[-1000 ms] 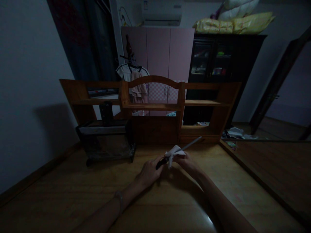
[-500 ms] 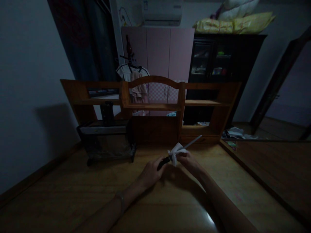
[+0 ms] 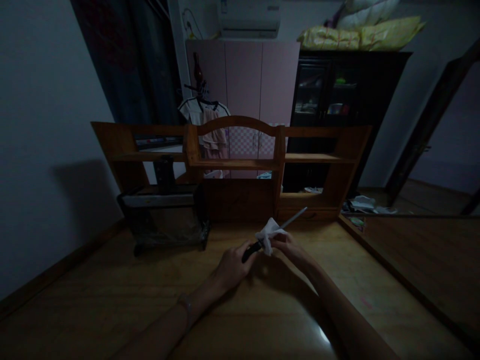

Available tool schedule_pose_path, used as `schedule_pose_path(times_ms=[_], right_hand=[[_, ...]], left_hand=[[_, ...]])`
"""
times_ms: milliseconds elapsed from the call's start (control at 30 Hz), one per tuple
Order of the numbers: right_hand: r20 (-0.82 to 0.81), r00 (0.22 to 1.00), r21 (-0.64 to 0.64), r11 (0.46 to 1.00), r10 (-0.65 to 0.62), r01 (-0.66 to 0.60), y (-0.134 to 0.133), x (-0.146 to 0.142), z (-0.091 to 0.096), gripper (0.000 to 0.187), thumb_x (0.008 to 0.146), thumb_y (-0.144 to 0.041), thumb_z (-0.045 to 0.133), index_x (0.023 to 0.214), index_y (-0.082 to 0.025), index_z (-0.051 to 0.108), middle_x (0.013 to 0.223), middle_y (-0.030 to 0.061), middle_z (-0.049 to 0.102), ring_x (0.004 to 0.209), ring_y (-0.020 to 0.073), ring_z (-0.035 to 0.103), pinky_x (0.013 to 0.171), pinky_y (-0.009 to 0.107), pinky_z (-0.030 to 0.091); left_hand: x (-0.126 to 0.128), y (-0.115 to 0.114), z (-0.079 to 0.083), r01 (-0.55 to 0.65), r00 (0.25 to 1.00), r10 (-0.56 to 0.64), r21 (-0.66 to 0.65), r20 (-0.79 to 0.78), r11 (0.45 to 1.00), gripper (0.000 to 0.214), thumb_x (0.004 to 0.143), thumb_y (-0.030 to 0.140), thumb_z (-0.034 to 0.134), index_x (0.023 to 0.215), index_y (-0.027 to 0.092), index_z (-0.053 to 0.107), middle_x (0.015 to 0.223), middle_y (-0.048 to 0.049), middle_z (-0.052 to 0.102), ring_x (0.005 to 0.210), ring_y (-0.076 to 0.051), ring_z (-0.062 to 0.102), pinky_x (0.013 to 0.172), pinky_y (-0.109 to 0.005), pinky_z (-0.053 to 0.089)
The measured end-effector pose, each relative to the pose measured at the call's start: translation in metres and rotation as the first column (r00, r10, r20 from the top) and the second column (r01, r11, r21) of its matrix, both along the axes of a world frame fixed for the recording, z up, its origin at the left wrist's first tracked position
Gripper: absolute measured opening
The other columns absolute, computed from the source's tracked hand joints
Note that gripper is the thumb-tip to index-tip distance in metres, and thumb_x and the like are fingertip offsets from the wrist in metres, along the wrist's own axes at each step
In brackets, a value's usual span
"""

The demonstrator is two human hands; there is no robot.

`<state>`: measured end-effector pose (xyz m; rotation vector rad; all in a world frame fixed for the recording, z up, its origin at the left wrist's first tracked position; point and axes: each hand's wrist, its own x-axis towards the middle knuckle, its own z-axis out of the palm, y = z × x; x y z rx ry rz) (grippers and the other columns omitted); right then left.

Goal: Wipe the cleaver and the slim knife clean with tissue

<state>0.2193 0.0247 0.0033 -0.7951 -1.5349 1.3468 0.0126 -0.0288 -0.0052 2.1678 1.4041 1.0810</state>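
My left hand (image 3: pixel 233 265) is closed around the black handle of a knife (image 3: pixel 295 218). Its thin grey blade points up and to the right, away from me. A crumpled white tissue (image 3: pixel 271 231) is wrapped about the blade close to the handle. My right hand (image 3: pixel 288 247) pinches the tissue around the blade from the right side. The tissue hides the lower part of the blade. Both hands are held above the pale wooden surface (image 3: pixel 262 310).
A wooden shelf unit (image 3: pixel 240 164) stands across the far side of the surface. At the left is a dark, glass-fronted appliance (image 3: pixel 163 220) with a black box (image 3: pixel 165 175) on top. A raised wooden edge (image 3: pixel 397 275) runs along the right.
The knife tip has shifted slightly left and up. The tissue has moved a little left with my right hand, towards the handle. My left hand keeps its grip.
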Motion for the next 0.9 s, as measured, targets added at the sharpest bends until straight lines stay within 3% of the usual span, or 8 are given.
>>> schedule_pose_path(times_ms=[300, 433, 667, 900], right_hand=[[0.017, 0.994, -0.026, 0.994, 0.109, -0.108, -0.005, 0.009, 0.012, 0.027, 0.067, -0.033, 0.079, 0.087, -0.017, 0.073, 0.089, 0.0053, 0.072, 0.085, 0.0221, 0.065, 0.083, 0.037, 0.049], [-0.063, 0.998, -0.041, 0.999, 0.025, -0.028, 0.003, 0.008, 0.005, 0.029, 0.073, -0.041, 0.074, 0.089, -0.017, 0.073, 0.086, 0.0055, 0.07, 0.081, 0.0204, 0.065, 0.081, 0.036, 0.05], [-0.218, 0.968, -0.087, 0.99, -0.127, 0.11, 0.019, 0.007, -0.009, 0.035, 0.071, -0.049, 0.074, 0.085, -0.018, 0.07, 0.082, 0.0048, 0.067, 0.075, 0.0178, 0.063, 0.08, 0.036, 0.05], [-0.233, 0.964, -0.078, 0.991, -0.126, 0.11, 0.017, 0.002, -0.008, 0.039, 0.066, -0.05, 0.078, 0.09, -0.02, 0.069, 0.091, 0.0059, 0.068, 0.086, 0.0217, 0.063, 0.083, 0.036, 0.048]], left_hand=[[0.001, 0.0, 0.004, 0.047, 0.989, -0.039, -0.058, 0.14, 0.997, 0.027, 0.087, 0.04, 0.053, 0.094, 0.019, 0.067, 0.087, -0.0038, 0.071, 0.077, -0.019, 0.065, 0.067, -0.024, 0.044], [0.002, 0.0, 0.006, 0.013, 0.99, -0.004, -0.06, 0.14, 0.998, 0.029, 0.087, 0.043, 0.053, 0.096, 0.019, 0.067, 0.091, -0.0052, 0.071, 0.082, -0.02, 0.065, 0.072, -0.026, 0.044], [0.002, -0.003, 0.008, 0.024, 0.994, -0.018, -0.048, 0.112, 0.999, 0.03, 0.088, 0.045, 0.053, 0.098, 0.021, 0.066, 0.094, -0.0041, 0.071, 0.084, -0.02, 0.065, 0.072, -0.024, 0.044], [0.002, -0.001, 0.005, 0.006, 0.996, -0.002, -0.035, 0.094, 0.999, 0.028, 0.088, 0.044, 0.052, 0.096, 0.021, 0.066, 0.092, -0.0041, 0.071, 0.083, -0.02, 0.065, 0.071, -0.024, 0.043]])
